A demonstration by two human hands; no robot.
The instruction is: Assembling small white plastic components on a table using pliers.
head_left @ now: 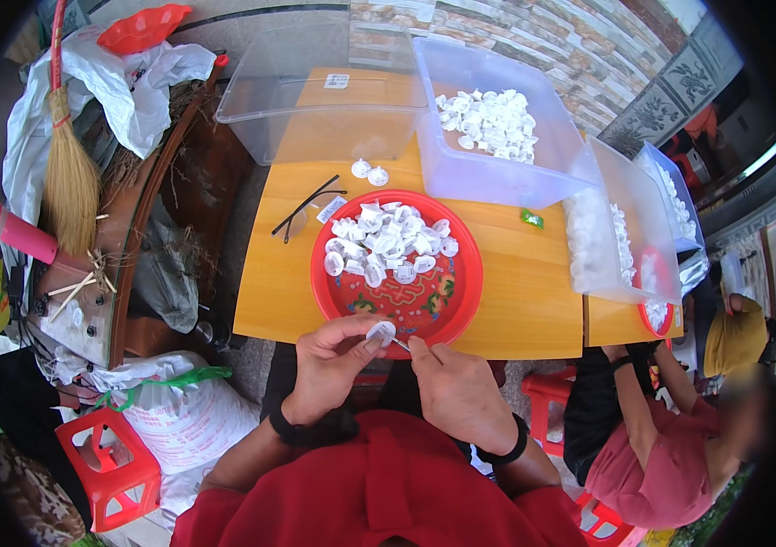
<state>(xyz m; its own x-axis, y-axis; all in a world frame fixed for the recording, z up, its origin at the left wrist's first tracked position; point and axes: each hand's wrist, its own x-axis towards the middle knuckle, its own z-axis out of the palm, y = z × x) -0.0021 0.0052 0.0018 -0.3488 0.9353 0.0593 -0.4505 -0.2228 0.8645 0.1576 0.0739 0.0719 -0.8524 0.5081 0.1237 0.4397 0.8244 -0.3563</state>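
- White piece (381,334): hard-looking plastic, smooth, pale.
- Thin tool (401,345): its narrow shaft looks like metal.
- Heap of white parts (379,239): the same smooth plastic.
- Red tray (474,284): glossy, smooth plastic, with a printed floor.
- Table (534,273): smooth, wood-grained top with a low sheen.
- Bluish tub (497,187): translucent plastic, softly shiny.
- Clear box (315,134): thin, see-through plastic with a paper-like label.
- Green packet (531,219): shiny, crinkled wrapper.
- Broom (72,191): rough, dry straw.
- Stuffed sack (183,421): wrinkled plastic.
- Red shirt (315,483): soft, matt cloth.
- Wall (543,50): rough-looking, stone-patterned facing.
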